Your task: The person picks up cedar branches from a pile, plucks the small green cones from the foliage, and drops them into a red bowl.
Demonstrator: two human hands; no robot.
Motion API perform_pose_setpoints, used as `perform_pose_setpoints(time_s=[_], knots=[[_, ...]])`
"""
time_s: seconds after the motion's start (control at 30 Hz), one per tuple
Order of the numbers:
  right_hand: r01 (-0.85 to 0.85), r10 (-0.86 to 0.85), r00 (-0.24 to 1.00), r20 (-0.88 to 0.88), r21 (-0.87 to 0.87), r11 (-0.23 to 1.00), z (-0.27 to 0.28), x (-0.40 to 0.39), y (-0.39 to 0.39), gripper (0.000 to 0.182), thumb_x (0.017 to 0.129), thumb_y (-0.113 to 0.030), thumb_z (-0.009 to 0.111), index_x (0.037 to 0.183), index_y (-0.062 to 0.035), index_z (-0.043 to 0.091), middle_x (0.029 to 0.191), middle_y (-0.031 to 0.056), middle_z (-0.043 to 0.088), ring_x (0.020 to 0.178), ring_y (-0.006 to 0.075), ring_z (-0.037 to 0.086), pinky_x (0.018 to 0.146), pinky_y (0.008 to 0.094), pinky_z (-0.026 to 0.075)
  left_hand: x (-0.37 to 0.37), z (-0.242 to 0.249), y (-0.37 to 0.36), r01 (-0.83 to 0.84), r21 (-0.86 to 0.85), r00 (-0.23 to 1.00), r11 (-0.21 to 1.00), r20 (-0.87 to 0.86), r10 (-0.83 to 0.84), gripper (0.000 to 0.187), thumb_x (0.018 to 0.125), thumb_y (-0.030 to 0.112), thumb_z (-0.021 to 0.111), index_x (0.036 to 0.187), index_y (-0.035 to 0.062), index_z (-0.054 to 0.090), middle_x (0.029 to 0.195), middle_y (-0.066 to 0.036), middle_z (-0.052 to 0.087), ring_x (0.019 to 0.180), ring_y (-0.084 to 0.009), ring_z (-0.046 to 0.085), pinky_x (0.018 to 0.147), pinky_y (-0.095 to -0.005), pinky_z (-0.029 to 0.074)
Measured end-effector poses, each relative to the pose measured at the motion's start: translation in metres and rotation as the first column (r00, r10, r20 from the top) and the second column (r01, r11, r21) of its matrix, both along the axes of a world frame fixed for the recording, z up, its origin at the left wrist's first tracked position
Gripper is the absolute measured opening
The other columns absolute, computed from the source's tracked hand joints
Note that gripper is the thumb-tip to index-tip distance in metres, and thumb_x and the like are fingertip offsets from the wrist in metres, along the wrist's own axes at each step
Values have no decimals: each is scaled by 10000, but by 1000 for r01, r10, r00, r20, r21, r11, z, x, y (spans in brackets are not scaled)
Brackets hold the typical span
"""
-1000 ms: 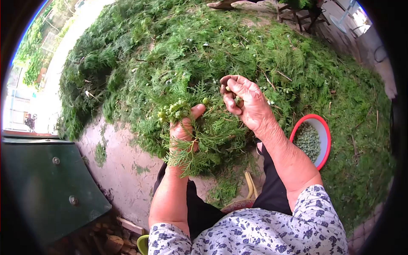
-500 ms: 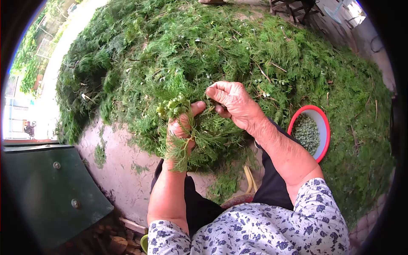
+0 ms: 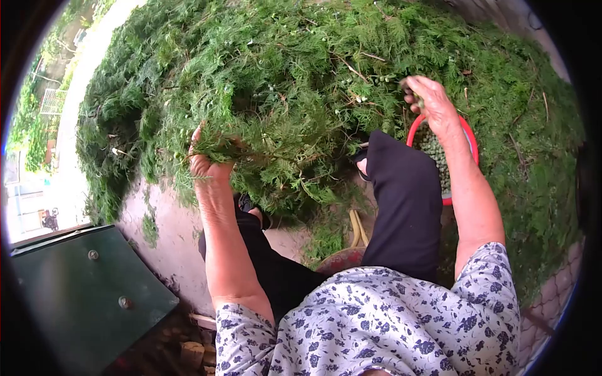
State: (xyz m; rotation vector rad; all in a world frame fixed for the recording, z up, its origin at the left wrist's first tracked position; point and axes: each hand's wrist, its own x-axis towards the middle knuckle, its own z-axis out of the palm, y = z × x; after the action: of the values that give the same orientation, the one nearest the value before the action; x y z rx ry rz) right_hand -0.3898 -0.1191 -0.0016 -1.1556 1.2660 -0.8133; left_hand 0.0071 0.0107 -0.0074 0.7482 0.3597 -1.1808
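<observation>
My left hand (image 3: 212, 161) is closed around a leafy evergreen sprig (image 3: 219, 145), at the near left side of a big heap of cut evergreen branches (image 3: 282, 69). Out to the right, my right hand (image 3: 434, 108) is raised at the far edge of a red-rimmed bowl (image 3: 411, 130). Its fingers are curled together, with something small and greenish showing between them, too blurred to name. Small pale green cones (image 3: 431, 148) lie in the bowl, partly covered by my right forearm.
A dark green panel with bolts (image 3: 94, 294) stands at lower left. Between my dark-trousered knees (image 3: 404, 200) is a reddish seat edge (image 3: 342, 258) with yellowish bars (image 3: 359, 227). Loose sprigs (image 3: 149, 230) lie on the concrete floor (image 3: 166, 213).
My hands have come apart: the right moved from the sprig to the bowl, the left shifted left, still holding greenery. The view has tilted, and my right knee now shows more.
</observation>
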Motion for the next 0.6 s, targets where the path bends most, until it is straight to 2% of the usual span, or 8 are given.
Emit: perform_pose_setpoints(time_s=[0.13,0.2,0.23,0.3,0.37,0.43,0.5,0.6], knots=[[170,-161,976,-148,48,984,-44,-99,19,209,838,-250,564,885,-57,628,810,1,600,686,81,513,610,256,404,-6,21,8,-89,-55,982,995,-170,78,228,823,271,556,690,107,469,589,-41,463,554,-194,439,534,-362,396],[17,-47,985,-165,-177,984,-92,-155,20,212,834,-214,563,883,-18,629,820,30,610,715,101,534,644,265,416,-16,37,12,-138,-37,979,990,-156,131,238,837,282,532,696,105,459,543,-12,408,521,-186,408,537,-354,395],[28,-58,986,-157,-186,982,-89,-156,24,212,834,-214,563,883,-18,629,820,30,610,715,101,534,644,265,416,-19,41,18,-78,-136,993,988,-104,64,249,844,293,503,687,108,450,528,-2,375,511,-172,393,540,-341,392],[254,-352,860,-370,-289,923,-75,-142,35,206,832,-171,557,901,8,629,825,43,621,740,123,557,680,269,429,-25,46,24,-49,-216,994,975,-109,26,250,841,293,494,675,113,444,520,7,353,498,-156,377,542,-337,391],[291,-306,942,-135,-117,949,-33,-109,42,186,827,-138,561,941,-5,623,838,35,633,714,89,576,630,232,460,-23,40,29,33,-401,982,916,-158,-105,210,820,276,492,676,124,474,500,34,299,458,-114,330,544,-326,390],[198,-204,979,-33,-132,971,6,-55,53,178,839,-174,565,924,-32,630,761,19,622,669,82,567,590,214,457,-31,44,34,19,-410,985,912,-147,-86,189,816,271,496,696,125,496,499,38,306,451,-111,326,544,-324,390],[-12,18,999,39,-150,989,26,-10,69,191,868,-155,514,921,-11,627,805,44,630,736,98,588,679,236,473,-23,33,41,17,-454,982,891,-161,-101,148,806,256,508,755,124,550,501,36,337,453,-111,344,542,-319,389],[-311,308,872,380,-54,949,24,35,91,504,775,-113,638,1217,39,450,1125,140,548,1066,200,510,906,290,407,-35,45,48,14,-413,991,910,-118,-69,154,805,254,511,717,129,529,503,24,357,467,-116,371,529,-319,389]])
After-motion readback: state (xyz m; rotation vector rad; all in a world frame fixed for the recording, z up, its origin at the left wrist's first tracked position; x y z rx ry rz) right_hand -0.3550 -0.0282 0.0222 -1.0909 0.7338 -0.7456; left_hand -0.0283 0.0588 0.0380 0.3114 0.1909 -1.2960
